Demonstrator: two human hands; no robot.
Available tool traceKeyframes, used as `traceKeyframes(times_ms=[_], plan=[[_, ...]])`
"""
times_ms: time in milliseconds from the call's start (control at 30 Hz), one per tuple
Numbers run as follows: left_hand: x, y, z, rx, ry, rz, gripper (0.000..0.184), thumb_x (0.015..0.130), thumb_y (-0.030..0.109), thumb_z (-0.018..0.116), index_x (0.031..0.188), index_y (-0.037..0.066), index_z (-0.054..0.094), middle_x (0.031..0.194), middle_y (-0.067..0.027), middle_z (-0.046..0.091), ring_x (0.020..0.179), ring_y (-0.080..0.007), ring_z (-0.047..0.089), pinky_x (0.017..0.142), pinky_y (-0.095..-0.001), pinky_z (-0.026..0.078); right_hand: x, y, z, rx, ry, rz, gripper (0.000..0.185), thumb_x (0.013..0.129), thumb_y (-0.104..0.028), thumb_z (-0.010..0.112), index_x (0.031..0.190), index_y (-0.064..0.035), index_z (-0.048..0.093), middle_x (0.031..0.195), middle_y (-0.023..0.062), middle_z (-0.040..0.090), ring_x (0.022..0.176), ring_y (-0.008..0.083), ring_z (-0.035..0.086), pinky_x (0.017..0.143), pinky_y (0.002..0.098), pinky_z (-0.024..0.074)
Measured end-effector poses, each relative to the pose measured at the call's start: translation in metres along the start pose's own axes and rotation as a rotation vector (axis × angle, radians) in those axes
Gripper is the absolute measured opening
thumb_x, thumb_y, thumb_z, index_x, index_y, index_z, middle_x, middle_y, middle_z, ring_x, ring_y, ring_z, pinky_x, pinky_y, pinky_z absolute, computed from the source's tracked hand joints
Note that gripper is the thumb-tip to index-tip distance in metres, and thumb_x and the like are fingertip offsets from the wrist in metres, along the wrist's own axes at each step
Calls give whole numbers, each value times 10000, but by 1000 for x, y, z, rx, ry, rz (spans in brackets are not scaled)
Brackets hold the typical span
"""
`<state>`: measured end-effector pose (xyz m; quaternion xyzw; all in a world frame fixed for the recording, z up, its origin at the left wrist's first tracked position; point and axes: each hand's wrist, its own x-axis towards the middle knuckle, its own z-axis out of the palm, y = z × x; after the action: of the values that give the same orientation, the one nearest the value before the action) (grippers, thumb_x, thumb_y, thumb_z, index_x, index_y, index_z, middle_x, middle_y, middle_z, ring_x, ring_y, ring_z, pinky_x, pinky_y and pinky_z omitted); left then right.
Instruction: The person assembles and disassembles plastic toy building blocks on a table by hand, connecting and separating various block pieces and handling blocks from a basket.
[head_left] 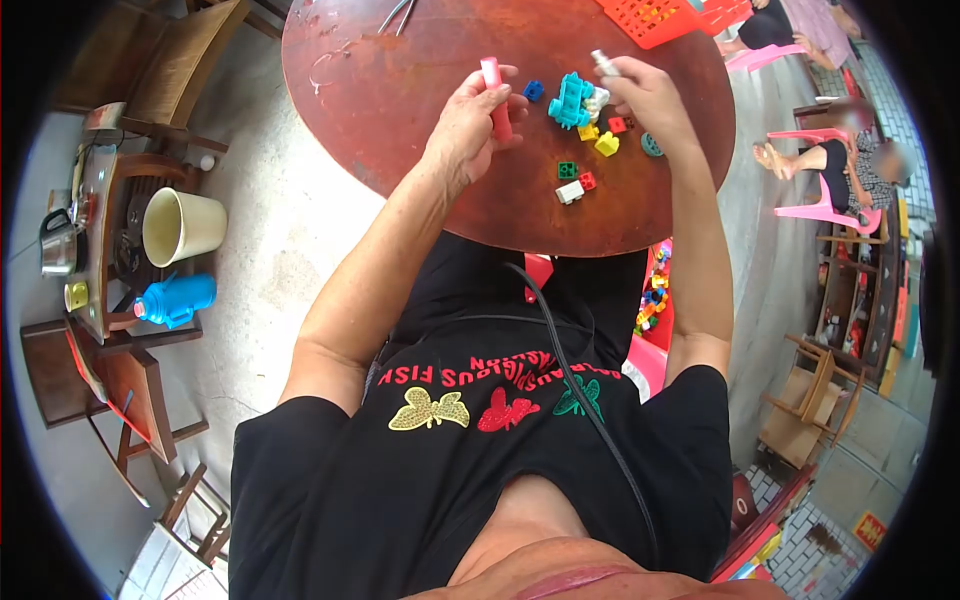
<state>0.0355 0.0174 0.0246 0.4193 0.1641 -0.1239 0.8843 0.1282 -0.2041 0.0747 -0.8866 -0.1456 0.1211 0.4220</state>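
My left hand is closed around a long pink and red piece above the round reddish-brown table. My right hand pinches a small white piece by the toy blocks. Between the hands lie a dark blue block and a turquoise block cluster with white pieces beside it. Nearer to me are yellow blocks, a red block, a green block and a white block touching another red one. A teal round piece is partly covered by my right forearm.
A red basket stands at the table's far edge, with thin metal tongs or scissors farther left. Below the table's right side is a container of colorful blocks. Other people sit on pink chairs at the right.
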Motion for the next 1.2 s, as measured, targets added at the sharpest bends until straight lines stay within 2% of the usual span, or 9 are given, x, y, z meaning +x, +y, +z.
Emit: traceKeyframes(times_ms=[67,300,500,567,800,933,1100,1167,1200], plan=[[1,-2,0,103,7,77,293,954,153,499,1246,130,498,997,-81,609,942,-198,571,770,-400,504,18,27,7,-572,70,-410,192,845,-219,604,998,-108,641,850,77,606,807,265,619,722,395,506],[2,-1,-3,110,11,95,301,900,86,550,1196,49,511,980,-96,620,914,-210,593,756,-389,526,52,115,-39,-855,261,-140,230,832,-238,593,1039,-142,620,989,122,612,962,335,599,841,455,475],[1,-4,0,111,9,83,286,879,89,581,1159,57,531,949,-81,627,859,-180,595,722,-354,526,19,147,-58,-700,238,118,266,819,-255,606,1054,-136,636,960,141,633,969,321,607,869,443,470],[1,-5,1,120,-10,89,287,882,95,580,1162,51,532,950,-83,627,865,-178,592,726,-349,525,2,134,-55,-652,513,-69,260,816,-255,611,1024,-101,642,898,149,638,953,310,617,852,434,474],[1,-10,2,209,-6,99,282,914,101,541,1188,34,538,995,-116,621,914,-216,600,801,-379,522,-49,105,-36,-606,165,-42,415,792,-281,653,1172,-138,569,1114,141,554,1009,305,584,869,417,483],[2,-13,1,225,-40,88,276,903,103,563,1170,35,545,987,-104,617,907,-203,599,798,-373,523,-51,117,-21,-596,179,-275,432,776,-213,653,1193,-129,578,1055,130,573,1068,301,550,956,397,423],[1,-14,3,237,-34,95,229,874,92,609,1093,44,566,890,-53,591,816,-157,580,783,-362,527,-45,128,-14,-506,262,-245,266,799,-128,621,1061,-84,608,929,74,600,881,233,590,846,347,462],[0,-16,3,272,-19,117,164,856,87,631,1011,57,583,814,-20,558,741,-122,550,756,-355,531,-38,144,-12,449,344,31,230,812,-119,614,1034,-60,601,812,77,591,706,160,586,693,308,495],[0,-16,2,264,-12,118,164,856,87,631,1011,57,583,814,-20,558,741,-122,550,756,-355,531,-37,145,-8,445,334,32,230,812,-119,614,1034,-60,601,812,77,591,706,160,586,693,308,495]])
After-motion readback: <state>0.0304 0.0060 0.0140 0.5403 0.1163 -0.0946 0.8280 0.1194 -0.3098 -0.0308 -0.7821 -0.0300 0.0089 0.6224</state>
